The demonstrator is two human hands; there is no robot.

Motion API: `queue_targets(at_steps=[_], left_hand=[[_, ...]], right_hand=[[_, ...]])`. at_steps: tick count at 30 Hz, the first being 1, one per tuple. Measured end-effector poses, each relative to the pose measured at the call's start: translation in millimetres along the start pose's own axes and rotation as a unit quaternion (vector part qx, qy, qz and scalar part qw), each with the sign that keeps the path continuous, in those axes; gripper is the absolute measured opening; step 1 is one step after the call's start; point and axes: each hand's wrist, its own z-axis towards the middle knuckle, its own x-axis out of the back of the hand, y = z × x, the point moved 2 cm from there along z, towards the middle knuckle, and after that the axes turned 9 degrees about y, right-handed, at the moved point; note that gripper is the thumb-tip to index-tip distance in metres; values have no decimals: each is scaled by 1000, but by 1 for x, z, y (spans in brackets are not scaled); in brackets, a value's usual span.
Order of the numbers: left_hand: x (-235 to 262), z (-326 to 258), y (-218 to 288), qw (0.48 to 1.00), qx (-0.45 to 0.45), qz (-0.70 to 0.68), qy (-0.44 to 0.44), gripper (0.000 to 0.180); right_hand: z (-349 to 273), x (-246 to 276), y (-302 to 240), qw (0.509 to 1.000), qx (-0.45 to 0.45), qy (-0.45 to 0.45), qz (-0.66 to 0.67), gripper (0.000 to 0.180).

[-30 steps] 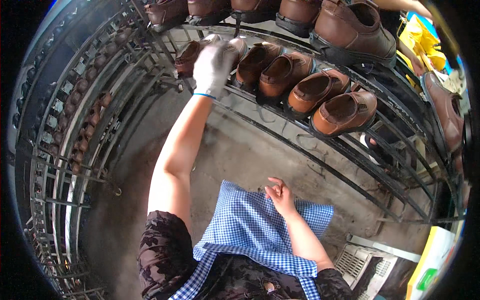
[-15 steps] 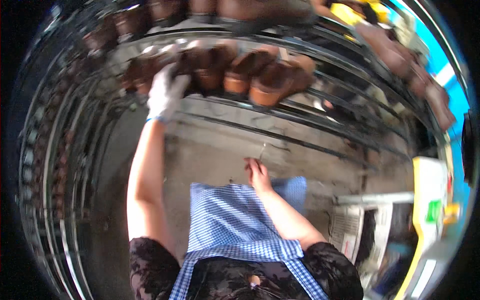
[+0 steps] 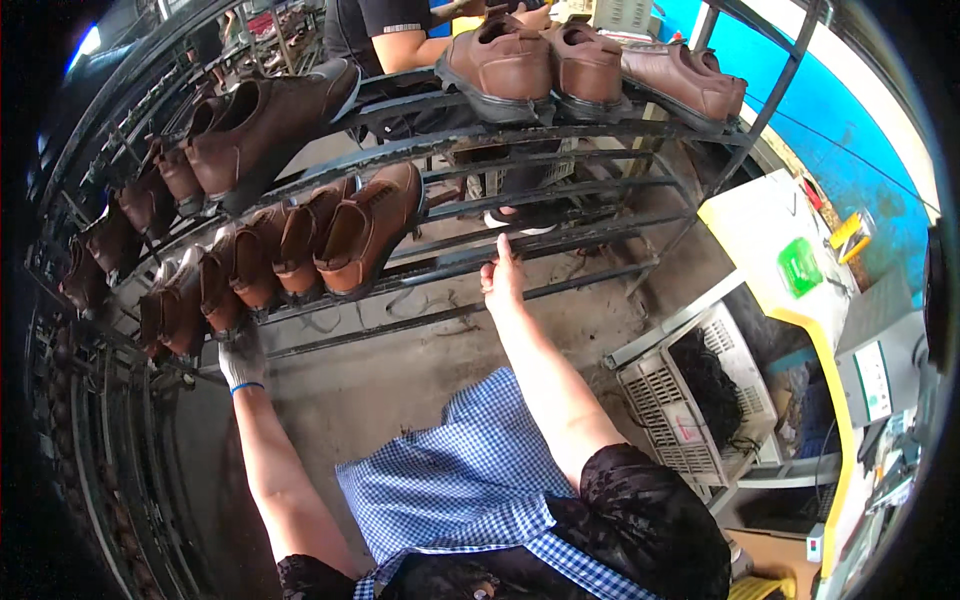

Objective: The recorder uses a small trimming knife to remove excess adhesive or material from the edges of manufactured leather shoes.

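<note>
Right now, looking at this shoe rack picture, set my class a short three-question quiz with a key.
1. True or false: the left hand wears a white glove.
2. What does the bare right hand touch: A) a brown shoe, B) a rack bar, C) the white crate?
3. What colour are the shoes on the rack?

Key: 1 true; 2 B; 3 brown.

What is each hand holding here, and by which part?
Left hand, gloved, grips a brown shoe at its heel end. Right hand holds nothing; its fingers rest on a rack bar.
</note>
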Motion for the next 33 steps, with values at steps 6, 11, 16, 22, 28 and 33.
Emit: queue_targets(at_steps=[6, 11, 16, 22, 28, 33], left_hand=[[-57, 7, -81, 873, 255, -414, 45, 40], [-85, 5, -138, 718, 269, -640, 59, 38], [-85, 26, -115, 788, 290, -541, 59, 37], [-49, 27, -54, 858, 307, -403, 80, 37], [-6, 30, -67, 757, 389, -519, 75, 45], [-22, 37, -88, 953, 289, -30, -89, 68]], right_hand=[[12, -18, -1, 995, 81, -2, 63, 24], [16, -12, 2, 994, 94, -28, 43, 23], [19, -23, 6, 990, 140, 0, 16, 28], [17, -31, 12, 988, 153, 15, 6, 28], [11, -50, 44, 990, 137, 27, -10, 22], [7, -52, 40, 987, 147, 56, -28, 23]])
